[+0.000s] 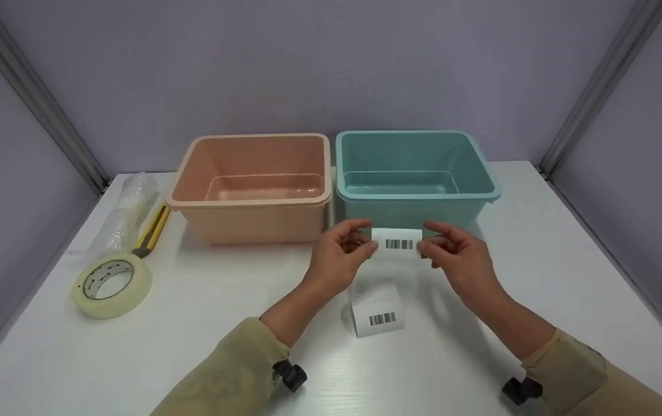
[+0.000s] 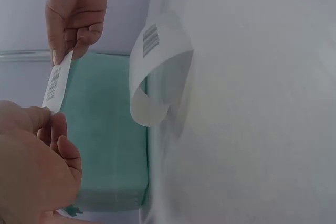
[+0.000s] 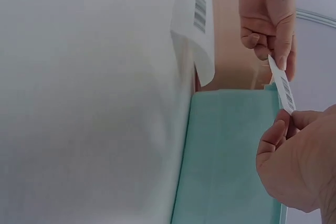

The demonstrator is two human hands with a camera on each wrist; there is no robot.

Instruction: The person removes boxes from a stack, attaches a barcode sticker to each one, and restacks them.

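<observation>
Two plastic bins stand side by side at the far middle of the white worktop [image 1: 221, 346], rims nearly touching: a peach bin [image 1: 252, 186] on the left, a teal bin [image 1: 415, 173] on the right. Both show bare floors, nothing inside. Just near of the teal bin's front wall, both hands hold one small barcode label [image 1: 398, 242] stretched flat between them, above the worktop. Left hand [image 1: 339, 257] pinches the label's left end, fingers [image 1: 360, 231] curled narrow on the paper; right hand [image 1: 461, 260] pinches the right end likewise, thumb and forefinger closed on the edge. The wrist views confirm the pinch at both ends, the label seen edge-on against the teal wall. Nearer the person, between the forearms, a curled strip of label backing [image 1: 378, 309] sits on the worktop with a second barcode showing on it, part of it arched up off the surface. At the left edge lie a roll of clear tape [image 1: 112, 285], a yellow-handled cutter [image 1: 152, 231] just beside the peach bin's left corner, and a roll of bubble wrap [image 1: 126, 211] running toward the far left corner. Grey walls with metal posts close in left, right and far. Open worktop lies right of the teal bin and across the near left.
</observation>
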